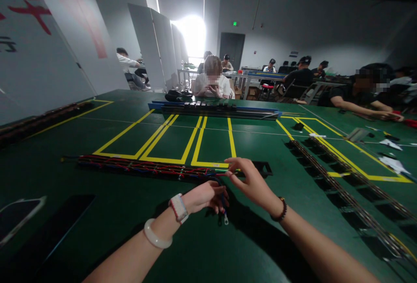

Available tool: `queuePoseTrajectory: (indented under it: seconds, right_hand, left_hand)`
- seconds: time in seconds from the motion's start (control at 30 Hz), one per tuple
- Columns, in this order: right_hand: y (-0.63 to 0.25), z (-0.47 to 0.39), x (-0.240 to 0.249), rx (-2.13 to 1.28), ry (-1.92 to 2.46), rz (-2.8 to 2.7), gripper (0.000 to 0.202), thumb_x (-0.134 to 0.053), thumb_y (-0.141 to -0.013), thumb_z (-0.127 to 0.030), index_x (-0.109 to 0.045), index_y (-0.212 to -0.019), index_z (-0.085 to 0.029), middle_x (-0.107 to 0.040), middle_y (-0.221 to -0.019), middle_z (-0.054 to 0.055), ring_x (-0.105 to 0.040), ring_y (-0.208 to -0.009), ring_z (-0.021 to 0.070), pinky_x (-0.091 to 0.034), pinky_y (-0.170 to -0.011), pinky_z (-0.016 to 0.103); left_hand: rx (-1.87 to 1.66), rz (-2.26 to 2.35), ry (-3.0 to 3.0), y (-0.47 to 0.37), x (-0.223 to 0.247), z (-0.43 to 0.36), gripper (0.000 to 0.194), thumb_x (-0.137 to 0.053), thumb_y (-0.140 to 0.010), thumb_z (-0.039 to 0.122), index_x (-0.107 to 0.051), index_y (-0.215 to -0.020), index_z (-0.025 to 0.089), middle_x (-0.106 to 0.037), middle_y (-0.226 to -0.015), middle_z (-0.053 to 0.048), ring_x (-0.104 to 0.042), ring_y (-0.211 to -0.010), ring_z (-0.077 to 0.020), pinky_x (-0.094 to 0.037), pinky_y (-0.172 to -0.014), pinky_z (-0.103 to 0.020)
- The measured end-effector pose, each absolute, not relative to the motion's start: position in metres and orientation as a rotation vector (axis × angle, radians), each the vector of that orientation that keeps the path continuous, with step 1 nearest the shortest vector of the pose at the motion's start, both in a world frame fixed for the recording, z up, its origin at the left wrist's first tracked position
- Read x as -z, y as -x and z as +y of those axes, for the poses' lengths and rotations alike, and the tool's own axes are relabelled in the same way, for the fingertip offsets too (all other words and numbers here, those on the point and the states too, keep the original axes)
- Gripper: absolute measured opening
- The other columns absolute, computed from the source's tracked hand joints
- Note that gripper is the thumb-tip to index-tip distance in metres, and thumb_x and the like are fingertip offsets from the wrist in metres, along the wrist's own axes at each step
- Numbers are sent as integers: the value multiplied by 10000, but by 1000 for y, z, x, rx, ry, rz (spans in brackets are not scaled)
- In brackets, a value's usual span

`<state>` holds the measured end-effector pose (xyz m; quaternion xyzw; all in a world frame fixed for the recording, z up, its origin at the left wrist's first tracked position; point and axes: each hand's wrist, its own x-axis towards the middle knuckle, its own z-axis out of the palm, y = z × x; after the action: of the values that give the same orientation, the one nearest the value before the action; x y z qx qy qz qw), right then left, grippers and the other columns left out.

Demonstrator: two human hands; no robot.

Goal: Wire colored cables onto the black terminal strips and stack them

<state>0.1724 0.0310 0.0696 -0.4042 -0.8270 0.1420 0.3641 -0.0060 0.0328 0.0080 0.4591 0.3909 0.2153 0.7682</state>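
Green bench (124, 231) fills the lower frame, yellow tape outlines (164, 160) mid-frame. Wire harness (146, 169) lies left of center, its right end at the hands. Left hand (206, 196): grip curled around dark cables at that end, lug (226, 220) hanging below. Right hand (247, 181): thumb and index nearly together at the wires; can't tell if pinching. Blue-edged rack (215, 110) sits along the far side, two dark strips (339, 196) at right, phone-like slab (55, 226) lower left. Room: seated person (213, 79) upper center, bright window behind, partitions upper left.
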Motion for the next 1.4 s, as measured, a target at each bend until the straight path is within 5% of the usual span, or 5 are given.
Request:
queuePoseTrajectory:
  seconds: [0.27, 0.5, 0.87, 1.2, 1.4]
  right_hand:
    - [-227, 82, -51, -369, 1257, -2388, 343, -638, -783, -295, -595, -1116, -230, -636, -1079, 62, -577, -1004, 219, -419, -891, 392]
    - [-224, 80, -26, -139, 1417, -2604, 507, -702, -730, -310, -567, -1219, -306, -469, -1363, 60, -264, -1335, 335, -203, -1049, 547]
    - [-201, 56, -41, -89, 1314, -2667, 97, -536, -770, -103, -563, -842, -163, -585, -950, 85, -529, -982, 210, -335, -962, 382]
    - [-180, 26, -53, -67, 1289, -2748, 69, -531, -795, -155, -565, -853, -137, -577, -932, 97, -522, -929, 205, -347, -948, 355]
    - [-186, 32, -63, -284, 1331, -2733, 241, -619, -801, -406, -601, -777, -167, -602, -802, 49, -563, -802, 184, -387, -837, 330]
  left_hand:
    - [-416, 842, -989, 7, -14, 34, 294, -541, -854, 398, -549, -840, 104, -692, -797, -111, -622, -569, -107, -443, -544, -219]
    - [-464, 726, -836, 5, -14, 32, 206, -487, -894, 231, -567, -1005, 77, -682, -953, -152, -642, -659, -114, -482, -631, -237]
    - [-602, 655, -608, -8, -6, 28, 85, -558, -851, 173, -564, -830, 91, -649, -758, -80, -645, -676, -128, -473, -684, -237]
    - [-674, 687, -629, -19, 3, 23, 89, -507, -875, 167, -570, -851, 108, -629, -744, -51, -576, -605, -107, -428, -612, -238]
    - [-648, 745, -663, -15, -5, 21, 115, -492, -888, 182, -514, -789, 128, -547, -641, 8, -481, -486, -54, -310, -478, -187]
